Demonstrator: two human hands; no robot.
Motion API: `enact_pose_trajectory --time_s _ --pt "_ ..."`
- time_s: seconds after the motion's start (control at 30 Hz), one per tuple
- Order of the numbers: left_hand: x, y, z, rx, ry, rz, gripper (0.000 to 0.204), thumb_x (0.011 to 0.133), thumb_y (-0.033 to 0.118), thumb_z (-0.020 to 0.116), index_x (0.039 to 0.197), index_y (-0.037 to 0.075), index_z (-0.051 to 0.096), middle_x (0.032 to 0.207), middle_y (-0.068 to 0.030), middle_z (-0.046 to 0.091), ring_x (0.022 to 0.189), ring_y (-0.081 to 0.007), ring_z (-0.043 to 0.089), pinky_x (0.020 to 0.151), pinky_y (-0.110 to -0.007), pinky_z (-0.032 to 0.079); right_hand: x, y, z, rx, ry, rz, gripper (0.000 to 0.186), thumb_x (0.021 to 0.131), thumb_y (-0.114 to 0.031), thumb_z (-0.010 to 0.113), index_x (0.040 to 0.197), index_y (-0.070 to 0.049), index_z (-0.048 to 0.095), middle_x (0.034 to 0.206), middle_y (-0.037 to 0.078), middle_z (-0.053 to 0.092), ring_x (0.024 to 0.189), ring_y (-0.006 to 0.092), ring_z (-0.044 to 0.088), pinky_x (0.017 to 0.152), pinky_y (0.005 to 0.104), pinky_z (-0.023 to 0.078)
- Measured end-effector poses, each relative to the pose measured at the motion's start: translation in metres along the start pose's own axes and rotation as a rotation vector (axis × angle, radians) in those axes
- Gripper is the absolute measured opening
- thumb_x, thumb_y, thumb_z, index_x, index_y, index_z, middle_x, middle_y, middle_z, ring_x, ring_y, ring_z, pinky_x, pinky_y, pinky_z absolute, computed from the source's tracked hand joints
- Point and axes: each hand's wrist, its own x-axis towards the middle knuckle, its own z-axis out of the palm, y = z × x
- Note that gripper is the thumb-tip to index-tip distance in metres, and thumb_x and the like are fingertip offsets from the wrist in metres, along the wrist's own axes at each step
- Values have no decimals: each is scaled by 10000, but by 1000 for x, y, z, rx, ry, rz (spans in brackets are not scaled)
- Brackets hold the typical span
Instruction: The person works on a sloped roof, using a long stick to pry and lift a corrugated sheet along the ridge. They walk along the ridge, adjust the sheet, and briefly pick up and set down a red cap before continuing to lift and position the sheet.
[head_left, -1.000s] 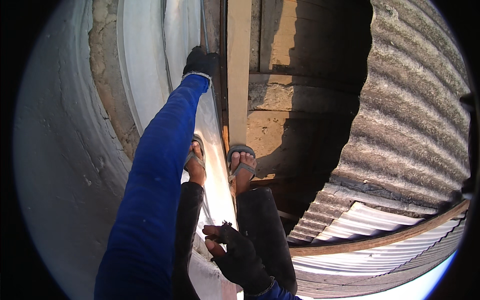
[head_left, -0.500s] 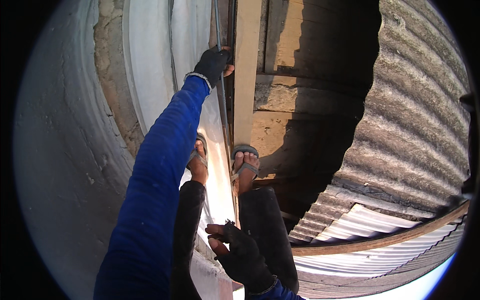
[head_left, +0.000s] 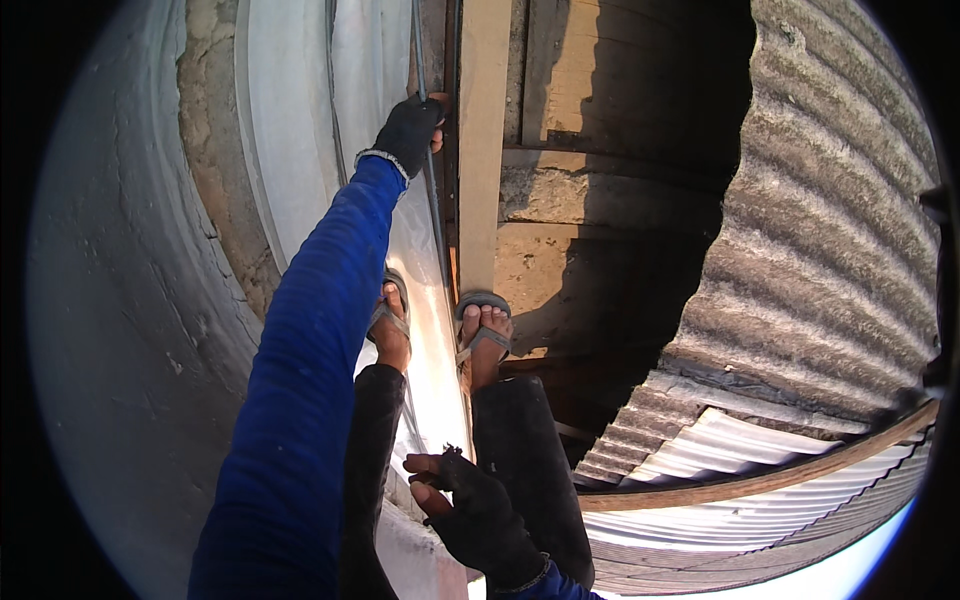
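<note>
My left hand point(head_left: 412, 130), in a black fingerless glove, reaches far ahead with its fingers wrapped round a thin grey rod point(head_left: 419, 50). Whether the rod is stiff metal or a cable I cannot tell. It runs lengthwise between the pale metal sheet point(head_left: 425, 330) and a wooden beam point(head_left: 484, 130). Close to my right knee, my right hand point(head_left: 480, 515) wears a matching glove, frayed near the fingers. Its fingers are apart, and nothing shows in them. My sandalled feet point(head_left: 487, 325) stand on the sheet and the beam's near end.
To the right of the beam lies a dark gap with wooden boards point(head_left: 540, 270) below. Jagged corrugated roofing point(head_left: 800, 200) borders that gap. A rough grey wall point(head_left: 130, 300) rises at left. A curved wooden batten point(head_left: 760, 485) crosses corrugated metal sheets at the lower right.
The whole view has shifted slightly, so things appear a little further left. My left hand keeps its grip on the rod; my right hand holds nearly the same pose.
</note>
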Motion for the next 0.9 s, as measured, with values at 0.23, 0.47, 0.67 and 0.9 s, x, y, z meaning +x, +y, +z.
enact_pose_trajectory --time_s 0.23,0.47,0.67,0.9 --pt "9 -4 -13 8 -49 1 417 945 216 518 1290 -13 562 835 -7 530 607 -91 493 533 -278 445 -1 0 -2 51 -27 61 273 928 -50 673 1196 -12 636 1035 96 688 960 154 667 822 281 524" --pt "14 -2 -16 21 -47 -69 319 920 233 606 1165 30 623 817 15 491 599 -82 414 569 -282 428 0 -9 -4 0 -47 88 285 925 -52 672 1203 -5 629 1054 95 686 972 157 662 838 287 524" --pt "13 6 -16 38 -76 -121 356 936 258 604 1198 17 619 800 7 446 597 -93 407 574 -293 417 -2 -26 -11 -48 -124 140 304 968 -165 635 1227 -8 616 1091 115 678 1001 188 659 851 305 524" --pt "8 20 -7 -138 -95 -196 376 947 254 577 1244 24 578 1032 -52 480 607 -125 420 592 -324 439 -5 -36 -13 60 -68 8 272 966 -187 625 1175 -12 633 972 79 653 834 129 627 633 252 486"
